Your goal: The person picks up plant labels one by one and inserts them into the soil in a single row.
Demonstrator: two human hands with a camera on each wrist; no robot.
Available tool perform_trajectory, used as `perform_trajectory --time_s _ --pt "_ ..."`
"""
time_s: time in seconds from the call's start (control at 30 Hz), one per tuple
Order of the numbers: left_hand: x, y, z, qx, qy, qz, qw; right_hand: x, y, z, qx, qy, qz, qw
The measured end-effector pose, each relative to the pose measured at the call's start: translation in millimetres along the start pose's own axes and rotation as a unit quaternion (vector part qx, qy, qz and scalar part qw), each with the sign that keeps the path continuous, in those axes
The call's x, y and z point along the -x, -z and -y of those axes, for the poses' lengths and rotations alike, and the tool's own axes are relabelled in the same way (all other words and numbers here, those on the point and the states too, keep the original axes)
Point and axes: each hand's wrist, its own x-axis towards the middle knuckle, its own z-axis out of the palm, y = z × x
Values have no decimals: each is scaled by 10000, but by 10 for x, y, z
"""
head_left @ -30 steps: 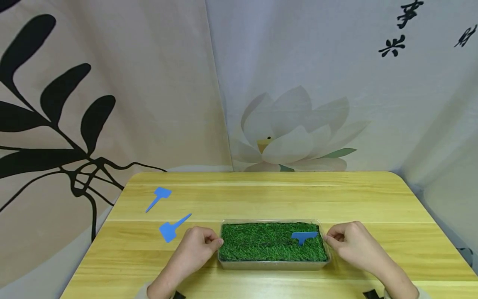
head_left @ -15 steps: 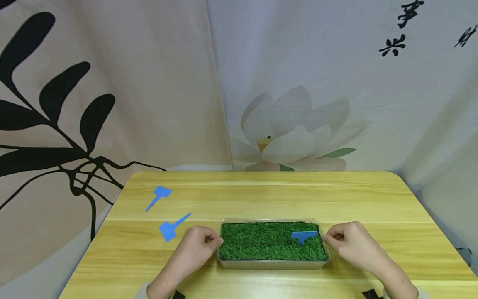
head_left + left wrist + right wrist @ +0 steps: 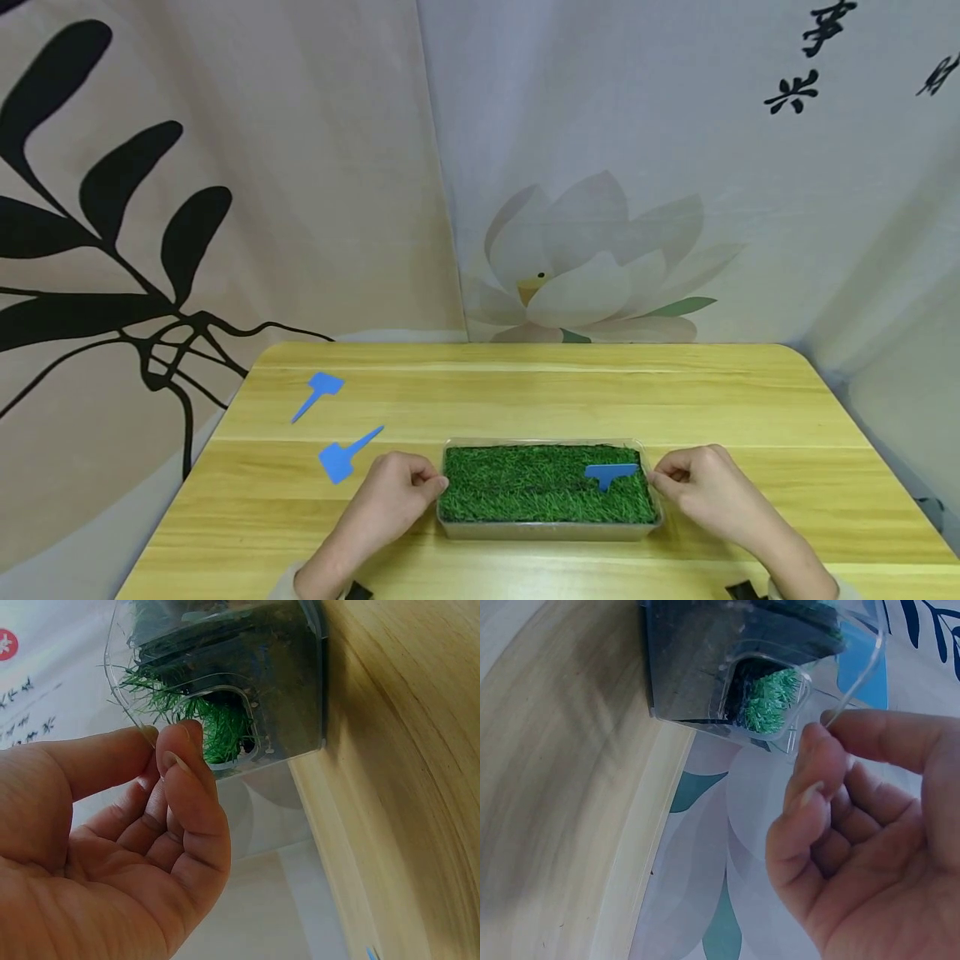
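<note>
A clear plastic box (image 3: 551, 532) filled with green artificial grass (image 3: 517, 483) sits on the table. My left hand (image 3: 393, 500) pinches the rim at its left end between thumb and fingers. At the opposite end, my right hand (image 3: 708, 492) pinches the rim the same way. Both wrist views show the thumb against the curled fingers on the clear edge, and an opening in the end wall (image 3: 289, 697) with grass behind it. A blue plant label (image 3: 611, 472) stands in the grass near the right end, its lower part hidden.
Two more blue plant labels lie flat on the wooden table (image 3: 750, 392), left of the box: one farther back (image 3: 325, 385), the other (image 3: 337, 464) close to my left hand. Behind the table hangs a printed cloth (image 3: 360, 167) with plant drawings and black characters.
</note>
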Motion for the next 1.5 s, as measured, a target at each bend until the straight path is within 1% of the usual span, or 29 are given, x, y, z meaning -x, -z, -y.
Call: perform_trajectory --time_s 0.2,0.47,0.57,0.63,0.7,0.77,0.87,0.93,1.03,1.23,1.33,1.4,1.5 --pt "11 19 3 11 24 52 10000 -12 -11 6 -30 7 42 10000" --pt "27 51 3 -114 -95 169 9997 7 5 23 -35 -20 77 10000" --pt "38 82 -12 -306 -74 -16 9995 24 22 20 -31 -4 83 10000" --pt "45 121 -26 -479 17 -291 9984 31 34 17 -19 28 76 10000" --pt "52 171 -28 -716 116 -618 9954 32 44 18 -17 35 82 10000" --pt "60 235 -13 -1065 261 -872 9901 30 47 18 -23 40 113 9999" --pt "70 335 59 -1608 397 -1041 9807 24 42 22 -77 9 176 9998" --pt "63 397 128 -1973 457 -1037 9738 22 33 18 -96 33 198 9998" --pt "27 473 243 -2338 530 -944 9662 20 26 18 -122 38 172 9998" --pt "-39 571 459 -2785 779 -715 9546 14 26 11 -116 42 145 9998" --pt "-48 609 554 -2927 771 -723 9503 10 29 6 -114 76 145 9998" --pt "-54 633 611 -2982 769 -696 9489 9 32 3 -125 104 164 9997" --pt "-72 663 682 -2993 860 -590 9484 15 33 2 -154 109 210 9996"
